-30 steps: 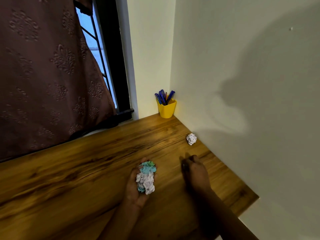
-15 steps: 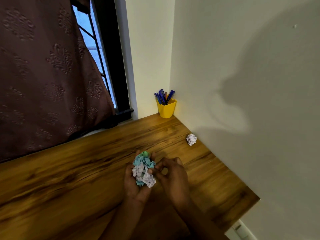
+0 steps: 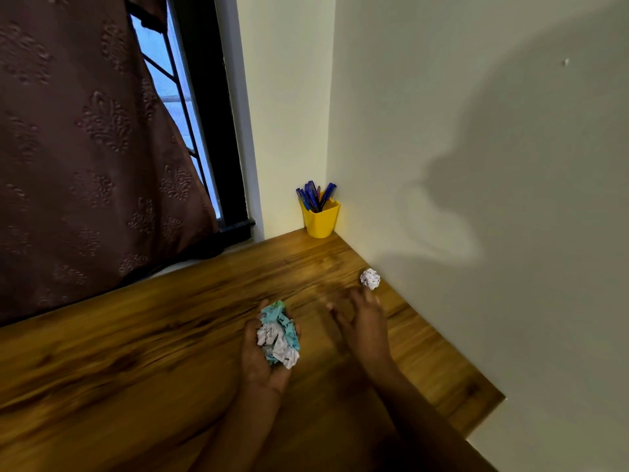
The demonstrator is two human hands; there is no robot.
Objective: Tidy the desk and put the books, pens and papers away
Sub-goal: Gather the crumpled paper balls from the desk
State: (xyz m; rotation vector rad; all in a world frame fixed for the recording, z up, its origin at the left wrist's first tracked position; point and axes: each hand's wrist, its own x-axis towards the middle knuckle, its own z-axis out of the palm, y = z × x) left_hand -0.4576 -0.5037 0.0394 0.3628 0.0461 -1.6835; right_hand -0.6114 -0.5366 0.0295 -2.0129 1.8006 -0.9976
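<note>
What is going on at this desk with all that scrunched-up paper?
A person is clearing a wooden desk. Their left hand holds a bundle of crumpled paper, white and teal, in its palm. Their right hand, fingers spread, is stretched toward a lone paper ball lying by the wall, close to it but not gripping it. The pens stand in a yellow cup in the corner.

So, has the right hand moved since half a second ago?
Yes. The right hand has reached forward and right, toward the small white crumpled paper ball lying by the wall; that ball has stayed put.
</note>
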